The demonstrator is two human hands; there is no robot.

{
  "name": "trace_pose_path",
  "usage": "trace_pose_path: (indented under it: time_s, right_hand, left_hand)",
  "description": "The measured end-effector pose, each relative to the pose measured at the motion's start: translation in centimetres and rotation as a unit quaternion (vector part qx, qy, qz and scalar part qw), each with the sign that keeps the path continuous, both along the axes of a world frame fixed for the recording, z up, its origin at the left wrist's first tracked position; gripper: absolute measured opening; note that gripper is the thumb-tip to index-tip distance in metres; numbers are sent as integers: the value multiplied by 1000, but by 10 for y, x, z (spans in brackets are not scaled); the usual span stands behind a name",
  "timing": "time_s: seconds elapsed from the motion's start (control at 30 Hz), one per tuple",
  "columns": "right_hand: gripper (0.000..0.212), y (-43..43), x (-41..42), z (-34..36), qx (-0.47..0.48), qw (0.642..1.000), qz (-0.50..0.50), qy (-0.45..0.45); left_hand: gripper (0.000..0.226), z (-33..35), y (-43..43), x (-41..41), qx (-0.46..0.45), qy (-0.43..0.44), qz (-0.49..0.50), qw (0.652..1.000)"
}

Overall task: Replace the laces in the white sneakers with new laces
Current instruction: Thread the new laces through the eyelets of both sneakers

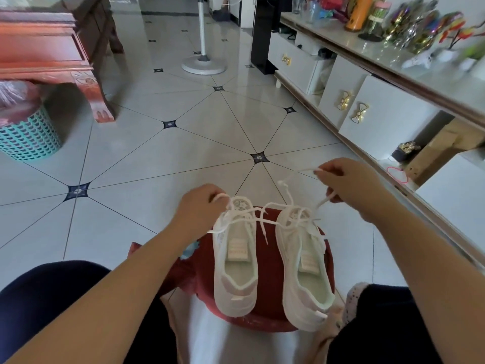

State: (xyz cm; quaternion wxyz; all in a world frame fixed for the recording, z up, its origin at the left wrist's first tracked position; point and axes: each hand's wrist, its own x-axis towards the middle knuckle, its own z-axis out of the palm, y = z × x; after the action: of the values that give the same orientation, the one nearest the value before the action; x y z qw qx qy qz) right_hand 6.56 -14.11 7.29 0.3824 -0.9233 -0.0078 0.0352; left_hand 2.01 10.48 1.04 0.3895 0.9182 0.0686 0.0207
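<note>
The two white mesh sneakers, left sneaker (pixel 235 261) and right sneaker (pixel 304 271), are sitting side by side on the round red stool (pixel 267 258) between the knees. The left hand (pixel 202 206) is pinching one thin white lace (pixel 220 197), and the right hand (pixel 349 185) is pinching and lifting the other white lace (pixel 325 200). Tugging unevenly is risking dragging a sneaker off the stool or knotting the crossed loose ends.

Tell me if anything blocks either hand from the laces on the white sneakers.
Nothing visible does. The left hand grips a lace loop at the front of the left sneaker, and the right hand holds a lace strand rising from the right sneaker. Loose lace ends cross between the shoes.
</note>
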Motion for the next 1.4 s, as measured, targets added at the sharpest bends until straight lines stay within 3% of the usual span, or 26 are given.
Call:
trace_pose_path:
  time_s: [0.17, 0.27, 0.43, 0.57, 0.67, 0.8, 0.87, 0.93, 0.97, 1.03, 1.07, 1.13, 1.2, 1.3, 1.4]
  right_hand:
    - [9, 10, 3, -23, -23, 1000, 10, 15]
    - [13, 15, 3, -44, -89, 994, 44, 49]
    - [38, 24, -6, -72, -200, 969, 82, 116]
    - [50, 20, -9, -81, -213, 960, 74, 164]
    - [34, 18, -5, -82, -238, 956, 80, 152]
    - [12, 14, 2, -69, -199, 974, 53, 89]
    - [9, 12, 4, -58, -163, 985, 35, 51]
    - [7, 13, 3, -47, -121, 992, 23, 35]
    - [6, 13, 2, -44, -99, 994, 22, 36]
    - [5, 16, 1, -41, -65, 997, 23, 46]
    - [5, 17, 0, -40, -47, 998, 20, 48]
    - [3, 18, -1, -36, 0, 999, 2, 46]
    - [4, 17, -2, -32, 44, 998, -17, 40]
    - [2, 18, -5, -32, 47, 998, -4, 50]
    - [2, 21, -8, -35, 23, 998, 19, 51]
  left_hand:
    - [40, -18, -22, 8, 88, 59, -99, 989]
    - [51, -25, -33, 14, 157, 93, -116, 976]
    - [27, -30, -38, 22, 287, 83, -158, 941]
    - [17, -37, -37, 25, 310, 75, -150, 936]
    - [22, -40, -32, 25, 271, 47, -129, 953]
    - [29, -27, -16, 23, 119, 15, -28, 992]
    - [23, -12, -7, 20, -68, 8, 54, 996]
    - [15, 2, 0, 15, -268, 29, 108, 957]
    - [12, 5, 3, 12, -318, 42, 123, 939]
    - [11, 2, 9, 10, -318, 63, 143, 935]
    - [13, -3, 13, 10, -260, 70, 143, 952]
    - [16, -18, 21, 9, -61, 98, 114, 987]
    - [21, -33, 25, 7, 31, 136, 93, 986]
    - [33, -51, 33, 5, -54, 166, 143, 974]
    - [25, -56, 47, 11, -135, 87, 283, 945]
